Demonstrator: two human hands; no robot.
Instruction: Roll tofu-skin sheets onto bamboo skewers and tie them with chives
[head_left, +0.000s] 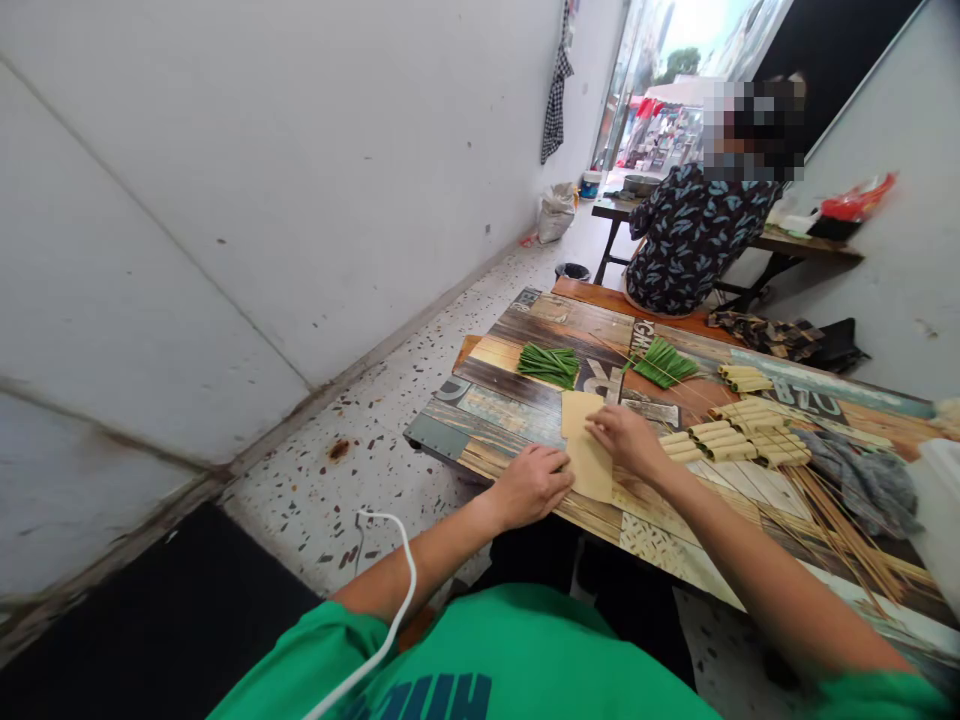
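A flat, pale yellow sheet of tofu skin [588, 465] lies on the patterned table near its front edge. My left hand [531, 485] is closed at the sheet's left edge, fingers curled and fingertips on it. Over its upper right part, my right hand [626, 438] has bent fingers gripping the edge; the exact pinch is partly hidden. Beyond the sheet sits a bundle of cut green chives [549, 365], and a second chive bundle [661, 362] lies farther right. Several tofu skin rolls [739, 435] are piled right of my right hand.
Thin wooden skewers [844, 525] spread over the table's right side beside a grey cloth [862, 480]. A person [697, 235] in a patterned shirt sits on the bench past the table [487, 405]. A white cable [409, 570] hangs by my left arm.
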